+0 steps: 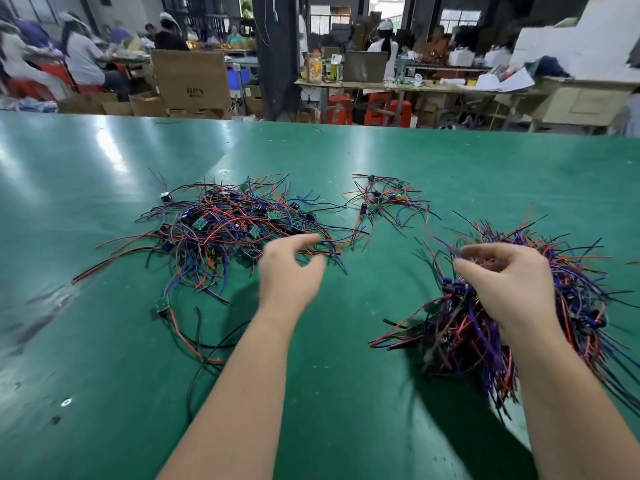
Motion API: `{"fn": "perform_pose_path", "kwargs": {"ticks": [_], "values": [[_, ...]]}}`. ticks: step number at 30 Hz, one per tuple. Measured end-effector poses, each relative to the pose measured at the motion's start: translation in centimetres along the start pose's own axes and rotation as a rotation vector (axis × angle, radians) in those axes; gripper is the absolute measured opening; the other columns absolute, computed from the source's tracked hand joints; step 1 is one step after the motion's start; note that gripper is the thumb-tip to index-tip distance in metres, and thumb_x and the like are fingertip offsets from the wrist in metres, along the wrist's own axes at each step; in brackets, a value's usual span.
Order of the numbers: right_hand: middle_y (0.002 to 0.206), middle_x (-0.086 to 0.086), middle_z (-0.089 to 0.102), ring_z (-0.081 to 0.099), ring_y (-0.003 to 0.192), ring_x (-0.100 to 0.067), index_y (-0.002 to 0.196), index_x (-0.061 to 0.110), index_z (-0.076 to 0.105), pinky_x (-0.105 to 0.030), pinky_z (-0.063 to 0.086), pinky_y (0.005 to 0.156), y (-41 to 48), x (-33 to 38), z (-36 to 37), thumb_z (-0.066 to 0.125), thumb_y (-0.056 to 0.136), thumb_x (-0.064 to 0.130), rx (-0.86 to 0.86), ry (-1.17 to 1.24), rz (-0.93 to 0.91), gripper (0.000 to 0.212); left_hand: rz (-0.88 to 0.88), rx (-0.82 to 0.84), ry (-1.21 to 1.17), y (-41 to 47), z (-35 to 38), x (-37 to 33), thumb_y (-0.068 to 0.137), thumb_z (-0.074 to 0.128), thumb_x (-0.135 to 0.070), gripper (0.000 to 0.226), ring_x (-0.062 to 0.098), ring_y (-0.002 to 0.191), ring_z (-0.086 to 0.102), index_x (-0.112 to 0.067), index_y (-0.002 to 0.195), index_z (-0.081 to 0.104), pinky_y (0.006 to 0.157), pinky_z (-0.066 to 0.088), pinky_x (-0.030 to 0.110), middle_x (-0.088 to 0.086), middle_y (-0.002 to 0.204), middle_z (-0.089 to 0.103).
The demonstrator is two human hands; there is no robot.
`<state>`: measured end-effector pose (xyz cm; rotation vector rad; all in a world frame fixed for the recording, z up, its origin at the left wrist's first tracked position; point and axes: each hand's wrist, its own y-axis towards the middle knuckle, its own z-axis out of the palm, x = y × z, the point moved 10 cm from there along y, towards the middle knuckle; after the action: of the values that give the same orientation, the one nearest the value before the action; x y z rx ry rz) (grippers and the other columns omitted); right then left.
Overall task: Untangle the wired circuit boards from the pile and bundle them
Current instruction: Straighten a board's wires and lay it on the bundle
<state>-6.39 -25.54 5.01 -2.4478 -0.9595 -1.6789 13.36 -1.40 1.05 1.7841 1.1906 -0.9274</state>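
Pile: left hand fingers released, reaching; right hand grasps bundle. Risk: snagged wires drag neighbouring boards along.

Left hand hovers with fingers loosely spread; right hand curls its fingers round a wire bundle.

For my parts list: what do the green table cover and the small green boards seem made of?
Glossy green table cover: probably rubber or vinyl mat; it shows light glare. Small green circuit boards: likely rigid laminate, flat, matte.
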Motion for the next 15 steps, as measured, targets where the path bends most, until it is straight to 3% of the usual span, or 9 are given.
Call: {"fn": "perform_pose_path", "kwargs": {"ticks": [2,4,6,10,15], "values": [[0.117,-0.012,0.056,0.048,0.114,-0.025,0.097,0.027,0.069,-0.036,0.041,0.097,-0.2,-0.4,-0.4,0.072,0.075,0.019,-0.025,-0.236,0.038,0.023,-0.127,-0.155,0.355,0.7,-2.9,3.0,0.083,0.063,-0.026,0.045,0.026,0.126,0.033,-0.04,0.126,0.056,0.1,0.031,0.035,0.006,0.14,0.039],[0.126,-0.009,0.045,0.036,0.122,-0.027,0.102,0.029,0.067,-0.04,0.031,0.103,-0.7,0.6,-0.4,0.068,0.078,0.019,-0.05,-0.247,0.006,0.025,-0.273,-0.11,0.486,1.1,-3.5,5.8,0.085,0.059,-0.033,0.054,0.032,0.132,0.022,-0.044,0.134,0.042,0.104,0.025,0.044,0.012,0.149,0.026],[0.125,-0.008,0.043,0.037,0.121,-0.026,0.102,0.028,0.067,-0.041,0.029,0.103,-1.3,1.5,0.3,0.065,0.081,0.018,-0.038,-0.222,-0.032,0.024,-0.304,-0.041,0.543,1.6,-2.8,7.2,0.087,0.056,-0.038,0.057,0.032,0.135,0.021,-0.044,0.139,0.035,0.106,0.019,0.048,0.011,0.15,0.028],[0.12,-0.007,0.044,0.04,0.119,-0.024,0.099,0.027,0.067,-0.039,0.031,0.103,-2.0,2.1,1.6,0.064,0.082,0.014,0.024,-0.204,-0.067,0.022,-0.262,-0.106,0.535,2.4,-2.9,7.4,0.089,0.055,-0.038,0.044,0.027,0.126,0.036,-0.034,0.131,0.047,0.102,0.02,0.048,0.003,0.135,0.049],[0.112,0.0,0.042,0.049,0.106,-0.028,0.096,0.032,0.064,-0.049,0.04,0.097,-2.3,2.2,2.2,0.062,0.082,0.013,0.048,-0.146,-0.064,0.024,-0.198,-0.357,0.19,1.8,-5.4,6.7,0.084,0.067,-0.034,0.021,0.016,0.082,0.054,-0.031,0.103,0.061,0.085,0.031,0.038,-0.005,0.098,0.063]]}}
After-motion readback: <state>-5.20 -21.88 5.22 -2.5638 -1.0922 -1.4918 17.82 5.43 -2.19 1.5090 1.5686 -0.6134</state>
